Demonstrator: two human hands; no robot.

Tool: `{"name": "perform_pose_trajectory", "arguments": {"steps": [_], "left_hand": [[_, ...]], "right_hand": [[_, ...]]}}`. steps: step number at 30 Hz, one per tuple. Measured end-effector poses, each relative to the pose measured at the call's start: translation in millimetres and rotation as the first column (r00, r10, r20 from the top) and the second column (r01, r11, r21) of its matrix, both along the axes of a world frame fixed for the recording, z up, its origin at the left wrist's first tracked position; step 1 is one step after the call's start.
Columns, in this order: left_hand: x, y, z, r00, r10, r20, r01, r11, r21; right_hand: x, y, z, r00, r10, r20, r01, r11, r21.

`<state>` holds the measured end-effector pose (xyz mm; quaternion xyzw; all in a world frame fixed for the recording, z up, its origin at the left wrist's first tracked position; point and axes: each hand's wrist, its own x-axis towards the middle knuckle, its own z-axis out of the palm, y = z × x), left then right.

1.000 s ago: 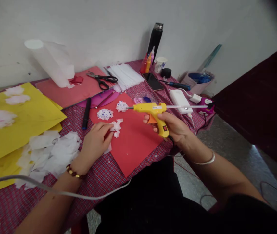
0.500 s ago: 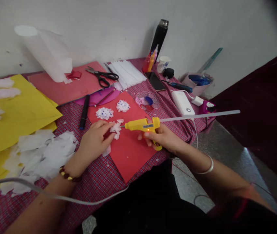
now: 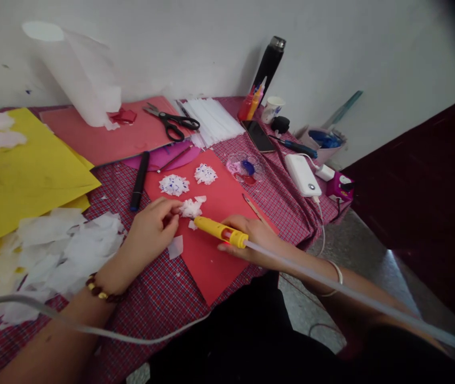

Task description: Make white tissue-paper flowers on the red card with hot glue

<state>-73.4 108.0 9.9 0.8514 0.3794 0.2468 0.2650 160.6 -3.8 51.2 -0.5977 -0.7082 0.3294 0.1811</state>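
My right hand (image 3: 251, 234) grips a yellow glue gun (image 3: 219, 231) with a long clear glue stick trailing back toward me. Its nozzle points left at a small white paper flower (image 3: 192, 207) on a red paper sheet (image 3: 215, 250). My left hand (image 3: 151, 232) rests on the sheet's left edge, fingertips pinching that flower. Two more white flowers with blue specks, one (image 3: 174, 185) left and one (image 3: 205, 174) right, lie farther back on the red sheet.
White paper scraps (image 3: 63, 245) and yellow sheets (image 3: 23, 170) lie at left. A black marker (image 3: 139, 181), scissors (image 3: 173, 124), a paper roll (image 3: 79, 74), a paint palette (image 3: 245, 166), a phone (image 3: 260, 136), a power bank (image 3: 302, 175) and a black bottle (image 3: 269, 64) stand behind. A white cable (image 3: 91, 328) crosses in front.
My right hand brought the glue gun down from above the table and swung its nozzle to the flower under my left fingers. The glue stick now points back toward me.
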Motion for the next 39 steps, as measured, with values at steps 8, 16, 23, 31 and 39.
{"name": "perform_pose_trajectory", "arguments": {"steps": [8, 16, 23, 31, 39], "left_hand": [[-2, -4, -1.4, 0.991, -0.137, -0.009, 0.137, 0.982, 0.129], [0, 1, -3.1, 0.997, -0.039, -0.073, 0.044, 0.997, 0.064], [3, 1, -2.0, 0.993, -0.06, -0.102, 0.067, 0.996, 0.066], [7, -9, 6.0, 0.999, 0.039, -0.001, -0.039, 0.999, -0.011], [6, -1, 9.5, 0.99, 0.103, 0.092, -0.081, 0.973, -0.218]], "right_hand": [[0, -1, -3.5, 0.999, 0.007, 0.041, -0.008, 1.0, 0.019], [8, -7, -4.5, 0.997, -0.066, 0.05, 0.063, 0.997, 0.044], [10, -13, 2.8, 0.999, -0.025, 0.032, 0.02, 0.987, 0.159], [6, -7, -2.1, 0.999, -0.024, 0.031, 0.021, 0.995, 0.093], [5, -10, -6.2, 0.999, 0.034, 0.03, -0.036, 0.995, 0.095]]}}
